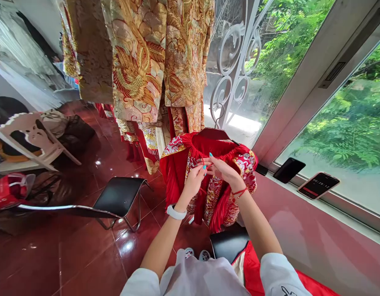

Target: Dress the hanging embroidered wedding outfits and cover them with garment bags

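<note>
A red embroidered jacket (174, 176) with gold and silver patterns and red fringe hangs on a dark hanger (213, 133) by the window. At its neckline, my left hand (194, 181) is closed in a pinch on a thin red cord (203, 161). My right hand (223, 169) meets it from the right, fingers bent around the same cord. The fingertips of both hands touch or nearly touch, so part of the cord is hidden. The jacket's front hangs below my hands.
Gold embroidered garments (137, 61) hang behind the jacket. A black chair (118, 197) stands at left, and another black seat (228, 244) is below the jacket with red cloth (253, 267) beside it. Two phones, one dark (290, 169) and one showing a timer (319, 185), lean on the windowsill.
</note>
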The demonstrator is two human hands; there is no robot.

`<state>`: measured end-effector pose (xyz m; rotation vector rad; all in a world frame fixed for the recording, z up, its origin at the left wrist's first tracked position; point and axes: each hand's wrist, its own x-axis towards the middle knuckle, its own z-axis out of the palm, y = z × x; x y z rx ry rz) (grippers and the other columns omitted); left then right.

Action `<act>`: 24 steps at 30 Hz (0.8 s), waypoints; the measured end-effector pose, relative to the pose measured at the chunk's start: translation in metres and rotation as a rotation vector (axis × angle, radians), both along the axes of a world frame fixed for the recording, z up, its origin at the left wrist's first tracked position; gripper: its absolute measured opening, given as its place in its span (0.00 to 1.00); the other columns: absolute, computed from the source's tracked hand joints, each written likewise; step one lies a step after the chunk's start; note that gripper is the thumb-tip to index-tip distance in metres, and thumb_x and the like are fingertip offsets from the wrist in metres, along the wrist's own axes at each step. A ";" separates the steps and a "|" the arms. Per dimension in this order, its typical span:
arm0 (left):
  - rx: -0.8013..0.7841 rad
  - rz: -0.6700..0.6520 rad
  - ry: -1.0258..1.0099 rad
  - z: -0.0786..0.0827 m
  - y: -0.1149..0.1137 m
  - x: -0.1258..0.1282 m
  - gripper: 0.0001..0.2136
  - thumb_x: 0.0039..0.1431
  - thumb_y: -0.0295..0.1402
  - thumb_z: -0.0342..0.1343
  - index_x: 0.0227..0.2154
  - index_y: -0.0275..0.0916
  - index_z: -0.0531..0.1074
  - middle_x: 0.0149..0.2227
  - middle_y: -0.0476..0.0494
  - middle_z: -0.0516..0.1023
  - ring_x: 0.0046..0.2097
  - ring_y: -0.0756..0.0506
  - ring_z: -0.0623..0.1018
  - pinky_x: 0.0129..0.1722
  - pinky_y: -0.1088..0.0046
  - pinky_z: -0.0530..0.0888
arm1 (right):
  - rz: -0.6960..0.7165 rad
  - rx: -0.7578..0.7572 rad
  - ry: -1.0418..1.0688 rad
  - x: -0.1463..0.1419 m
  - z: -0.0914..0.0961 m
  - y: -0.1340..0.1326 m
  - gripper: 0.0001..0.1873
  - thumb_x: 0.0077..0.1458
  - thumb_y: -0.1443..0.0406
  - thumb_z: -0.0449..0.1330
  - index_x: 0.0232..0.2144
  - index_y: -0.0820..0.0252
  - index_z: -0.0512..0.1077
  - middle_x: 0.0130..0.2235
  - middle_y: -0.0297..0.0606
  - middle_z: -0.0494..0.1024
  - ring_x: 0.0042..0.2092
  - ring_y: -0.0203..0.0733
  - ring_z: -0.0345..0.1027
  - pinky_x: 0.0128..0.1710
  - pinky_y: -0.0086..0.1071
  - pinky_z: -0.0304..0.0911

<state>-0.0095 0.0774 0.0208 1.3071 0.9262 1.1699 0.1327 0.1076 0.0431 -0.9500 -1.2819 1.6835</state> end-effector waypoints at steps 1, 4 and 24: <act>0.002 -0.012 0.002 0.002 0.000 -0.003 0.24 0.53 0.58 0.57 0.26 0.38 0.66 0.21 0.57 0.57 0.22 0.55 0.53 0.21 0.76 0.48 | -0.012 0.040 -0.029 0.007 -0.003 -0.011 0.21 0.52 0.45 0.62 0.31 0.57 0.72 0.30 0.38 0.76 0.31 0.39 0.69 0.34 0.36 0.69; -0.014 -0.043 0.007 0.005 0.000 -0.010 0.25 0.52 0.59 0.57 0.24 0.39 0.62 0.22 0.57 0.55 0.22 0.55 0.52 0.21 0.76 0.48 | -0.406 0.291 -0.222 0.035 -0.018 -0.048 0.20 0.53 0.47 0.61 0.36 0.56 0.72 0.35 0.40 0.76 0.35 0.43 0.71 0.39 0.41 0.70; -0.034 -0.058 0.045 0.013 -0.015 -0.013 0.26 0.51 0.61 0.56 0.23 0.40 0.60 0.23 0.56 0.56 0.23 0.54 0.52 0.22 0.75 0.49 | -0.982 0.570 -0.596 0.213 0.008 -0.007 0.19 0.46 0.48 0.62 0.27 0.58 0.70 0.27 0.38 0.73 0.29 0.41 0.65 0.31 0.37 0.61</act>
